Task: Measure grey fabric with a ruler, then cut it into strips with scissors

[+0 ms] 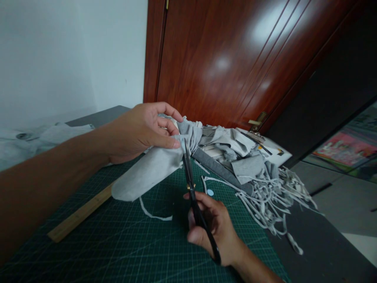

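My left hand pinches a piece of light grey fabric between thumb and fingers, holding it above the cutting mat. The fabric's rounded end hangs down to the left. A pair of black scissors is in my right hand, with fingers at the handles. Its blades point up and away from me, their tips at the fabric edge beside my left thumb. Whether the blades have fabric between them I cannot tell. A narrow fabric strip lies below the held piece.
A green gridded cutting mat covers much of the dark table. A wooden ruler lies at left. Grey fabric scraps and tangled strips are heaped at right. More pale cloth is at far left. Behind stands a brown door.
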`<state>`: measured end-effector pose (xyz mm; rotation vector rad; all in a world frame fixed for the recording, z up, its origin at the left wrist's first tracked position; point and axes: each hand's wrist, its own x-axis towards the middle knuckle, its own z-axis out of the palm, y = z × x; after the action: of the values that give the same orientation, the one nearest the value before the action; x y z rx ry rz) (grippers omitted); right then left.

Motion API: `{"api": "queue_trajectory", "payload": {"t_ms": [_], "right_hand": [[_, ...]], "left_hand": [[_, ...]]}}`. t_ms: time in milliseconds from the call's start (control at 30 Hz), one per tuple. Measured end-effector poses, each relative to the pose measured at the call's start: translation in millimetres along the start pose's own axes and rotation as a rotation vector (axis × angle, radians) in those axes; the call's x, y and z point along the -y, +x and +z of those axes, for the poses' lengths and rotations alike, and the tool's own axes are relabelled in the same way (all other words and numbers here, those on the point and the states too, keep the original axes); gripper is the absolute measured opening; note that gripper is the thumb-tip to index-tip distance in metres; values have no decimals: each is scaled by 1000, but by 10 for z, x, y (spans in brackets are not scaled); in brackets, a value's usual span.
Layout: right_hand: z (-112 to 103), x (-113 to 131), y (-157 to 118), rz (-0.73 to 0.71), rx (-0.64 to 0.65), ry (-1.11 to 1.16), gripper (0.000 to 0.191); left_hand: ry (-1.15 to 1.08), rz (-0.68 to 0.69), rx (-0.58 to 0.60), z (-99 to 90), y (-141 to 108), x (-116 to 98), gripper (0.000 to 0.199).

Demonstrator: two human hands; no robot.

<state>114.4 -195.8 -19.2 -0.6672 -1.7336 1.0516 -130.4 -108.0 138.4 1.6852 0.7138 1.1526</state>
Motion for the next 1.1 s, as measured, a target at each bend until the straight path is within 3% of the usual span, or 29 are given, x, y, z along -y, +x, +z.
{"api": "queue_trajectory", "payload": {"t_ms": [500,1100], "right_hand": [[35,57,-1,30,-1,3,77],[60,80,19,22,-46,-6,69]], "left_hand": [[35,-10,4,56,-4,46,59],[137,1,-22,101,-16,26,63]]}}
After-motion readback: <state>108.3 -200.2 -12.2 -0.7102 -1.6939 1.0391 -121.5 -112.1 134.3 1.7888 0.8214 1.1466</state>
